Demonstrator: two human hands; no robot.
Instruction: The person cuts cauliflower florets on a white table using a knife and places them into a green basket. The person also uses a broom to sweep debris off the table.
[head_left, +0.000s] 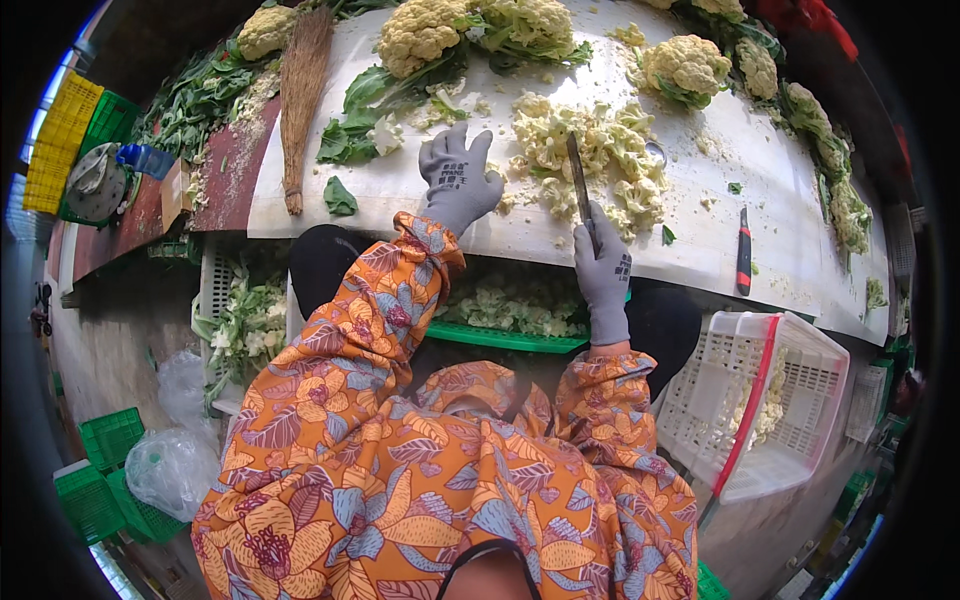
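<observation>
My left hand, in a grey work glove, is over the white tabletop with its fingers apart and nothing in it. Cauliflower leaves lie just to its left. A knife with a long narrow blade is in my right hand, also gloved; the blade points away from me over a pile of cut cauliflower florets. The blade's tip overlaps the florets in view; contact cannot be told. Whole cauliflower heads with leaves rest beyond both hands.
A straw broom lies left, a red-and-black utility knife right. Below the table edge, a green crate holds florets near my knees. A white plastic basket with florets stands right, a white crate with trimmings left.
</observation>
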